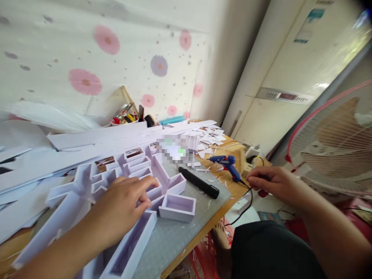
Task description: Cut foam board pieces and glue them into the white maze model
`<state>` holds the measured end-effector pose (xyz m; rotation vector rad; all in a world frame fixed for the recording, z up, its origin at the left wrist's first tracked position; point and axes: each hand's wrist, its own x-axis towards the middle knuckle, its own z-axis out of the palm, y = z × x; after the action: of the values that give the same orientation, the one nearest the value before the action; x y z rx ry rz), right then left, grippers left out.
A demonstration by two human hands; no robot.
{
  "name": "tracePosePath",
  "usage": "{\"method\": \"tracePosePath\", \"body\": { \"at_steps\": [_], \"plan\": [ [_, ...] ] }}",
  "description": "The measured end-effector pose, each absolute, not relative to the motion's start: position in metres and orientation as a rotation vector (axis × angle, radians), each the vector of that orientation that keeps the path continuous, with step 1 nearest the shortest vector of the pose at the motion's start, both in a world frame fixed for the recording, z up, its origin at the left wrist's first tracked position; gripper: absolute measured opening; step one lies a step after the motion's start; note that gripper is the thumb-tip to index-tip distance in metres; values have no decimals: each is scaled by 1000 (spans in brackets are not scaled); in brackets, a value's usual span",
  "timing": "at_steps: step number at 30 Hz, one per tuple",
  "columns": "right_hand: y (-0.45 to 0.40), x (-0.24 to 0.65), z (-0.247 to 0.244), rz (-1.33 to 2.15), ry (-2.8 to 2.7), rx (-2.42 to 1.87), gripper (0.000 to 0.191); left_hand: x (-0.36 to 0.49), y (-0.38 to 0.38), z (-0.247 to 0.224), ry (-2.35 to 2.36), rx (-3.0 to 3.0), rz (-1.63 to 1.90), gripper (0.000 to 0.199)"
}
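My left hand (123,199) rests over a structure of white, open-topped board compartments (84,176), palm down. Its index finger reaches across a compartment wall, and the thumb hangs apart from it; no held object shows. To the right, off the table's edge, my right hand (269,180) has thumb and fingers pinched together. Whatever may be between them is too small to make out. Close to those fingertips runs the black cord (250,201) of a blue glue gun (228,164). A small white open box (178,207) sits against the structure's right side.
A black marker-like pen (199,183) lies on the grey cutting mat (167,240). White board scraps (212,137) and long strips (95,135) cover the table's back. A tool container (124,118) stands by the wall. A fan (334,143) is at right.
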<state>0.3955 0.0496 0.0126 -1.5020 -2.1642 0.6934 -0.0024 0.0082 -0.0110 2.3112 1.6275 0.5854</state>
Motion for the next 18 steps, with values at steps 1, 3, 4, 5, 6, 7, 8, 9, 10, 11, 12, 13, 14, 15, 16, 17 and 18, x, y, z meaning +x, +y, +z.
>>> {"method": "tracePosePath", "body": {
  "at_steps": [1,3,4,5,6,7,8,9,10,11,12,13,14,15,16,17,18],
  "plan": [
    [50,402,6,625,-2136,-1634,33,-3,9,-11,1625,2305,559,28],
    [56,409,-9,467,-2089,-1852,27,-4,10,-11,1623,2301,515,31],
    [61,409,-15,426,-2075,-1891,25,-4,10,-11,1622,2304,500,33],
    [66,406,-20,394,-2062,-1917,24,-4,9,-11,1624,2311,501,34],
    [73,402,-24,376,-2056,-1927,25,-3,9,-11,1625,2319,506,34],
    [79,396,-27,365,-2057,-1935,27,-3,9,-11,1628,2329,517,35],
    [85,390,-30,352,-2058,-1949,29,-2,9,-11,1631,2343,529,35],
    [90,383,-32,339,-2057,-1967,29,-2,9,-11,1636,2361,543,35],
    [95,377,-33,326,-2051,-1992,28,-2,8,-11,1650,2383,561,35],
    [99,372,-35,314,-2036,-2018,27,-2,8,-10,1672,2409,583,34],
    [103,368,-36,308,-2016,-2041,26,-2,7,-9,1700,2437,613,33],
    [106,365,-37,308,-1991,-2058,26,-3,7,-7,1732,2458,663,31],
    [108,362,-38,316,-1965,-2063,25,-4,6,-4,1757,2462,733,30],
    [109,361,-39,330,-1938,-2056,24,-6,5,-1,1767,2433,826,28],
    [109,360,-38,349,-1910,-2035,23,-8,4,2,1765,2373,928,26],
    [108,359,-37,371,-1878,-2002,22,-10,3,6,1755,2293,1025,24],
    [105,357,-35,396,-1843,-1953,22,-12,2,10,1745,2205,1106,23]
  ]
}}
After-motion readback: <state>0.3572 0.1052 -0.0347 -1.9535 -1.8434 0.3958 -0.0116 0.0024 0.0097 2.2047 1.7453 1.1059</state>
